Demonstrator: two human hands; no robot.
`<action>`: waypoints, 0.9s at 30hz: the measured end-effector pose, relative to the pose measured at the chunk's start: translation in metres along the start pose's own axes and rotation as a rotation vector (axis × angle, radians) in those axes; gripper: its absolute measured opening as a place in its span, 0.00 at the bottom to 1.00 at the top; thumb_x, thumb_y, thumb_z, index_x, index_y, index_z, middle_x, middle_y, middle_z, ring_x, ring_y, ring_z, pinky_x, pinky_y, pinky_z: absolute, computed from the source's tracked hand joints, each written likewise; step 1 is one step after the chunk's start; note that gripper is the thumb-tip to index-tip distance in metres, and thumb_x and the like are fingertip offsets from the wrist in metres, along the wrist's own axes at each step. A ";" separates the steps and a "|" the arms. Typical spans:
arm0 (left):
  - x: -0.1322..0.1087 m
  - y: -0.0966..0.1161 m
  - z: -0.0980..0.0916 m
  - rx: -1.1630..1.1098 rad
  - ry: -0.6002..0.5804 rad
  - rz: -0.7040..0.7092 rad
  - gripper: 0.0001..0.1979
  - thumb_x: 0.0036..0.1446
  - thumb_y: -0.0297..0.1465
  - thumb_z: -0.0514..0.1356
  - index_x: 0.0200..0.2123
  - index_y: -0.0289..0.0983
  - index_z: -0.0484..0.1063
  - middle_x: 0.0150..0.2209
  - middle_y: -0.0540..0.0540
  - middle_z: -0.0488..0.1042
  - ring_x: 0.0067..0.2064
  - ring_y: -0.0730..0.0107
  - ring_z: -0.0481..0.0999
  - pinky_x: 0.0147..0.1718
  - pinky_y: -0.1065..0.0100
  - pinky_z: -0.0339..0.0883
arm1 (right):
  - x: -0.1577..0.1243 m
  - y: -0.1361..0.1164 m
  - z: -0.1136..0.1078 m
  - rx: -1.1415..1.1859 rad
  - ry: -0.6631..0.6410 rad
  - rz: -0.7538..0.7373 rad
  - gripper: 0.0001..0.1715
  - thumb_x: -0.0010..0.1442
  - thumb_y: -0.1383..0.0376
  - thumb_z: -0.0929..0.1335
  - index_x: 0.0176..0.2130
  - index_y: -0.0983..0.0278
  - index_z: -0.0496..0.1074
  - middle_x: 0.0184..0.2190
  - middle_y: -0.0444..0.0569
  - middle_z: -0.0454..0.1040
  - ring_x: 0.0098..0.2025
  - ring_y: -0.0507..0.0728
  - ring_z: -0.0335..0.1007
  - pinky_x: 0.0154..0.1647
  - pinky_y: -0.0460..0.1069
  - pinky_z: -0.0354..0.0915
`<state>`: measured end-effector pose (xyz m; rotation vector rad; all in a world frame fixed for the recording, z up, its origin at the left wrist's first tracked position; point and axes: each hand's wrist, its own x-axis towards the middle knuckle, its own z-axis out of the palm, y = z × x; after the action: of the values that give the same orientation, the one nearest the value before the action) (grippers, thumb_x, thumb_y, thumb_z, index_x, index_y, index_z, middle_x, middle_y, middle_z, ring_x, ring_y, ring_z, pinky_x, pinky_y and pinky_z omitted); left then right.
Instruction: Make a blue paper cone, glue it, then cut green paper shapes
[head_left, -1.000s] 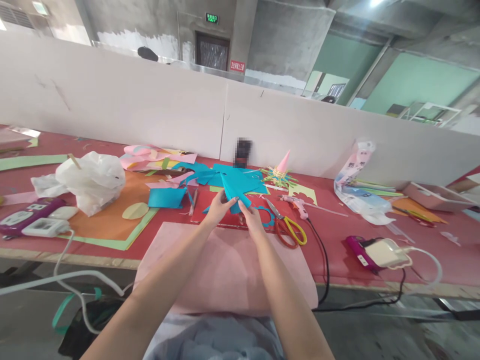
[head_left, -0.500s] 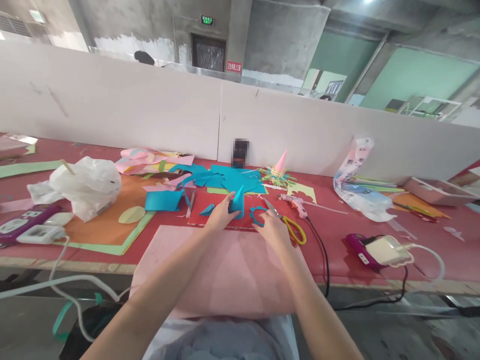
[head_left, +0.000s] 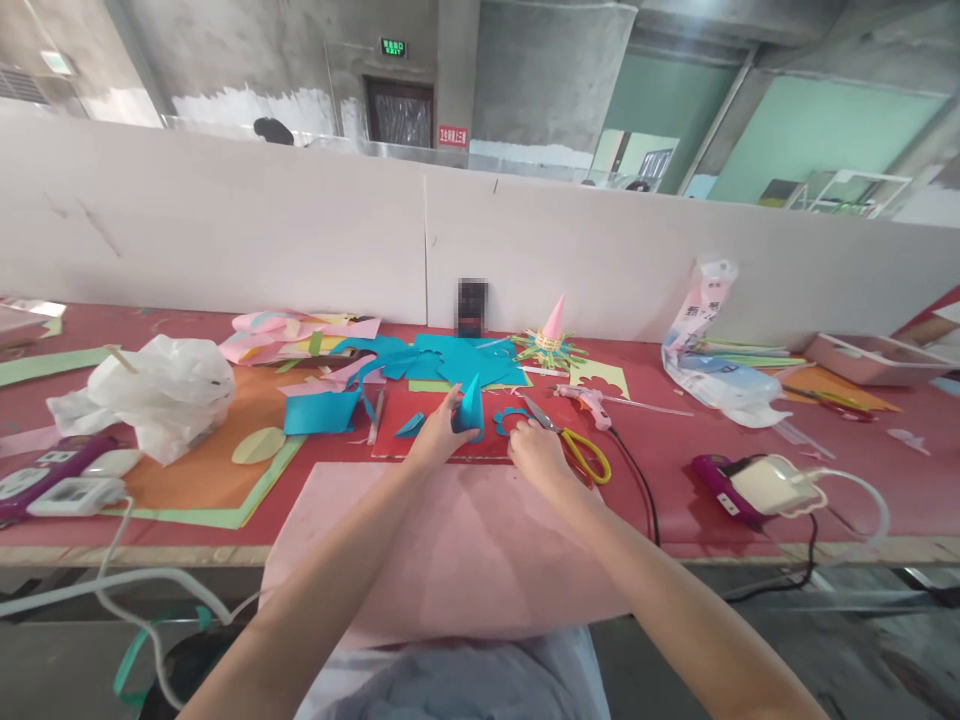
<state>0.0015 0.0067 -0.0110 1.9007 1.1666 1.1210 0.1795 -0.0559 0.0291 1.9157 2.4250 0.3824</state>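
Observation:
My left hand [head_left: 436, 432] is closed around a blue paper cone [head_left: 471, 405], which stands point up over a red sheet [head_left: 390, 435]. Just right of the cone, a blue scalloped paper ring [head_left: 501, 425] lies flat. My right hand [head_left: 538, 448] is at the ring's right edge with its fingers curled down; what is under the fingertips is hidden. Beside that hand lie yellow-handled scissors [head_left: 589, 457], their blades partly open. A small folded blue paper piece [head_left: 410, 425] rests left of my left hand.
A pink glue gun [head_left: 592, 405] with a black cord lies right of the scissors. Behind are blue paper scraps [head_left: 472, 358] and a pink cone on a fringed green base [head_left: 553, 325]. A curved blue strip [head_left: 321, 412] and white plastic bag [head_left: 165, 390] are left.
My right hand has drawn slightly off the paper ring, showing more of it, and its fingers have curled in. My left hand still holds the cone. The view has shifted a little.

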 end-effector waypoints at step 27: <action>0.007 0.000 -0.008 -0.440 0.225 0.074 0.23 0.57 0.44 0.48 0.52 0.37 0.61 0.48 0.42 0.70 0.51 0.64 0.68 0.52 0.63 0.57 | 0.066 0.017 -0.132 0.763 0.787 0.287 0.13 0.53 0.58 0.64 0.28 0.63 0.74 0.24 0.46 0.74 0.25 0.52 0.67 0.31 0.47 0.60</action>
<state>-0.0043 0.0138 -0.0053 1.5165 0.8741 1.5211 0.1568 -0.0114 0.1693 2.8882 3.0792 0.2647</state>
